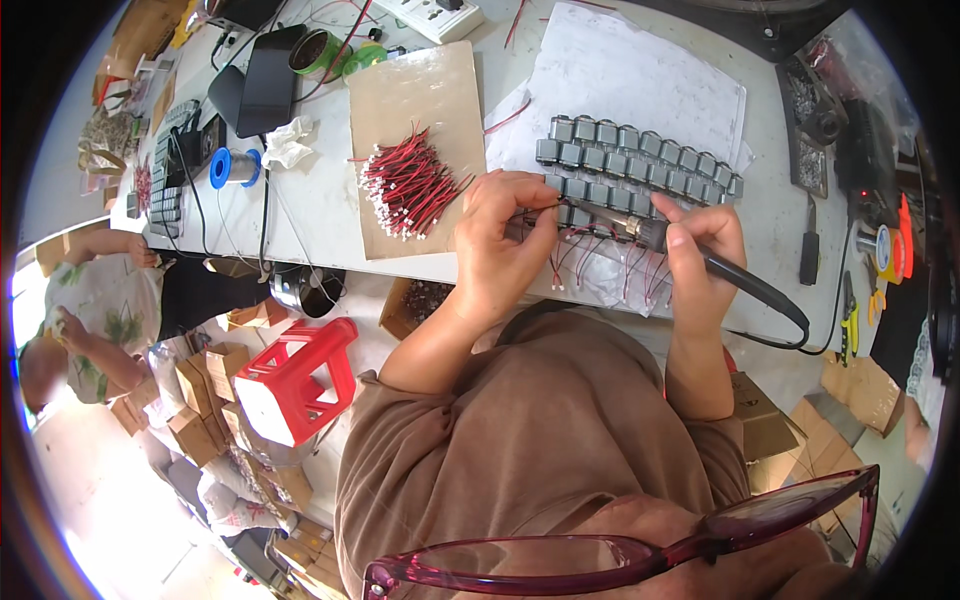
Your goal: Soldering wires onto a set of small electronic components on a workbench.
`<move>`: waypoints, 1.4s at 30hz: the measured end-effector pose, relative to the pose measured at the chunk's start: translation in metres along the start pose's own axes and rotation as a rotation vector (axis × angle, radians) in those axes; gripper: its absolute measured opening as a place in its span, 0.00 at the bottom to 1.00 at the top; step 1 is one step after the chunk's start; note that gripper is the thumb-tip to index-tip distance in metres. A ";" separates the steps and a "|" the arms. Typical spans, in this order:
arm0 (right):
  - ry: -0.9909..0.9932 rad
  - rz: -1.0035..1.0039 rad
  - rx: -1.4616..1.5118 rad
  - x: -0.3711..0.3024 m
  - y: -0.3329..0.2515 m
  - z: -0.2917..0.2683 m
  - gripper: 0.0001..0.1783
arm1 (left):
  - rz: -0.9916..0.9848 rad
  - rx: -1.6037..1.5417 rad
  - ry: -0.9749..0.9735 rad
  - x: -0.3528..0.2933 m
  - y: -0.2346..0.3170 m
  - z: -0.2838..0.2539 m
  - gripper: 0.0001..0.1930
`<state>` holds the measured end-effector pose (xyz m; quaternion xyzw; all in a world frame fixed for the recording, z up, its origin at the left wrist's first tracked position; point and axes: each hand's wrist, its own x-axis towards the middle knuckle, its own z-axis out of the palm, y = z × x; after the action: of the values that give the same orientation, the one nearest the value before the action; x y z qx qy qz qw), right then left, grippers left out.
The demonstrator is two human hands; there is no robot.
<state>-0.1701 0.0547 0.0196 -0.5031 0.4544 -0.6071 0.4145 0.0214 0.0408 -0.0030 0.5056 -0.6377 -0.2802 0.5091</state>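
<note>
My right hand (705, 250) is closed round the handle of a soldering iron (752, 284), and the tip points left toward my left fingers. With thumb and forefinger pinched, my left hand (500, 235) holds a thin wire lead (535, 209) against the nearest row of motors. These small grey metal motors (625, 163) stand in several rows on white paper (640, 75). Red and black leads (628, 268) hang from the nearest row, over clear plastic at the table's front edge. My fingers hide part of that row and the exact joint.
A heap of red and black wires with white plugs (412, 185) lies on cardboard (420, 85) to the left. Further left are a blue solder spool (235, 168) and a phone (270, 80). Cutters (849, 318) lie at right. A red stool (297, 380) and another person (100, 290) are at left.
</note>
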 end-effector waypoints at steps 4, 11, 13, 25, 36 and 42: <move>0.001 0.006 0.007 0.000 0.000 0.000 0.08 | 0.012 0.007 0.000 0.001 0.000 0.000 0.12; 0.011 0.010 0.012 0.000 -0.001 0.001 0.08 | -0.100 -0.067 -0.031 0.001 0.002 -0.002 0.11; 0.005 0.011 0.008 0.001 -0.002 0.002 0.08 | -0.095 -0.067 -0.032 0.001 0.002 -0.002 0.11; 0.001 -0.010 -0.008 0.000 0.000 0.001 0.07 | -0.123 -0.035 -0.053 0.003 0.003 -0.003 0.11; 0.040 -0.011 0.054 -0.002 -0.001 -0.010 0.07 | -0.021 0.035 -0.049 0.004 0.004 -0.002 0.11; 0.039 -0.005 0.064 -0.002 -0.001 -0.010 0.07 | 0.129 0.175 -0.072 0.009 0.012 -0.006 0.10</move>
<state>-0.1802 0.0584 0.0191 -0.4786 0.4415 -0.6321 0.4201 0.0236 0.0372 0.0125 0.4956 -0.7088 -0.2079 0.4569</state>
